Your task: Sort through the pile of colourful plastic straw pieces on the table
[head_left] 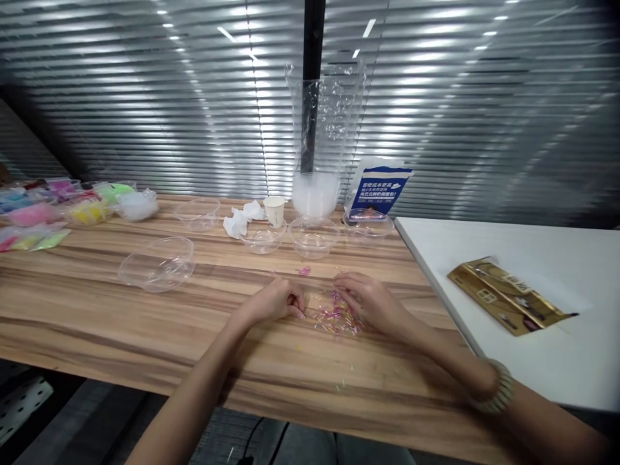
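Note:
A loose pile of thin, short coloured pieces (339, 318), pink, yellow and whitish, lies on the wooden table between my two hands. My left hand (281, 299) rests at the pile's left edge with its fingers curled and thumb and fingertips together; anything between them is too small to make out. Over the right side of the pile is my right hand (372, 302), its fingers bent but apart, touching or just above the pieces. A small pink cluster (304, 271) of similar pieces lies beyond the pile.
Clear plastic bowls (314, 240) stand in a row behind, with a heart-shaped clear container (157, 266) at left. Behind are a paper cup (274, 210), crumpled tissue (236, 223), a tall clear bag (314, 194) and a blue-white packet (380, 187). A gold wrapper (508, 294) lies on the white table.

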The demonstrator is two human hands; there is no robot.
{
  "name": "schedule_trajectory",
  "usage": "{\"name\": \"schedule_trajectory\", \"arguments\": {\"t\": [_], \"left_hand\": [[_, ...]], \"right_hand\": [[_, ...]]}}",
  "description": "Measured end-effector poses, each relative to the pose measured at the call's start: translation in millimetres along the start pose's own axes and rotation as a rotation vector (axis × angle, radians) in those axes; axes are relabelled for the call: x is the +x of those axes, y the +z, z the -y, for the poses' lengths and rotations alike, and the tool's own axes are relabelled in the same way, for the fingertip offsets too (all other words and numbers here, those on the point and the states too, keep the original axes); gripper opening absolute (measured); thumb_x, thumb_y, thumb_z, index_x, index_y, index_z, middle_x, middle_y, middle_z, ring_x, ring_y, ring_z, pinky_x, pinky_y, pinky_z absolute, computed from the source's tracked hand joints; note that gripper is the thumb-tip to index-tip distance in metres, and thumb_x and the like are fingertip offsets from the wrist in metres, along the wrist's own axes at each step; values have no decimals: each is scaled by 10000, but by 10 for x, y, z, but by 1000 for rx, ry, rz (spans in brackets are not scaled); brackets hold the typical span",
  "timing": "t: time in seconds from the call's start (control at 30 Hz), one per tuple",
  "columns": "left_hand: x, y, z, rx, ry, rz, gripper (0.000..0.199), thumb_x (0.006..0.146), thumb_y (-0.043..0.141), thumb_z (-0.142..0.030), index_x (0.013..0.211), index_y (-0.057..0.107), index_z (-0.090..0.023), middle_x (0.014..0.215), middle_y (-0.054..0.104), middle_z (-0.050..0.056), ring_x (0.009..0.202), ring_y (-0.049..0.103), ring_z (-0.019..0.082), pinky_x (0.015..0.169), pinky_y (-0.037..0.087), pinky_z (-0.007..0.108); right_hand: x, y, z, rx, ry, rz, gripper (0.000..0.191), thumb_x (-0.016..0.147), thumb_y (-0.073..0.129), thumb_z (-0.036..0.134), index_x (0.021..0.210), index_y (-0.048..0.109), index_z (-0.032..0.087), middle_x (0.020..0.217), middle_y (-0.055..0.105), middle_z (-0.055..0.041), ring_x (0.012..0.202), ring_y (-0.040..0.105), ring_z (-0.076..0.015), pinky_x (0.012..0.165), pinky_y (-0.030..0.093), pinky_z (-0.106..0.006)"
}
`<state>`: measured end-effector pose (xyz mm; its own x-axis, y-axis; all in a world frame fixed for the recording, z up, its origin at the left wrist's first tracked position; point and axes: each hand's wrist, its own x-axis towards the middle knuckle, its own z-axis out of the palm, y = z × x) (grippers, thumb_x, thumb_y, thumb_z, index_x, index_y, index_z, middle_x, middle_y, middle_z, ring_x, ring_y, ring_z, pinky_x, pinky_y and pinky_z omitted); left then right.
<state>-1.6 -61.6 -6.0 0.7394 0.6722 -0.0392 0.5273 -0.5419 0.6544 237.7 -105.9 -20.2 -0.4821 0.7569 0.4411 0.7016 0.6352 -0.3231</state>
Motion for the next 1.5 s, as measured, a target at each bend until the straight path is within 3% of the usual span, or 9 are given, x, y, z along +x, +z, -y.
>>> {"name": "schedule_trajectory", "arguments": {"t": [0.1,0.27,0.57,1.07,1.5], "left_hand": [[7,21,-28,25,-3,30,229,649,605,69,695,719,-125,676,700,24,603,596,120,576,399,183],[14,81,-52,-9,19,87,159,684,657,9,741,720,-125,717,712,41,610,616,129,579,422,189],[10,151,-224,-93,81,94,129,734,648,-38,789,710,-137,781,698,39,690,612,125,655,443,189],[36,222,-235,-81,143,84,101,805,618,-111,768,706,-146,794,699,51,724,626,137,697,459,211],[-103,-90,-8,26,-34,-10,124,713,620,-89,660,704,-163,677,698,25,644,625,142,627,455,215]], "right_hand": [[-279,-105,45,7,11,-66,210,904,478,137,1024,648,163,1061,679,-94,976,633,-216,851,515,-362],[-494,-102,87,-44,-21,-170,240,945,423,191,987,658,168,973,705,-98,874,662,-205,764,553,-356],[-522,-94,58,-67,-86,-221,240,920,441,144,984,671,169,919,710,-86,825,660,-207,731,555,-354],[-543,-61,43,-53,-89,-173,234,915,450,132,1007,660,176,928,705,-79,853,654,-199,794,534,-358],[-537,-9,22,-87,-129,-133,209,916,459,126,985,652,169,920,701,-79,849,653,-203,773,530,-350]]}}
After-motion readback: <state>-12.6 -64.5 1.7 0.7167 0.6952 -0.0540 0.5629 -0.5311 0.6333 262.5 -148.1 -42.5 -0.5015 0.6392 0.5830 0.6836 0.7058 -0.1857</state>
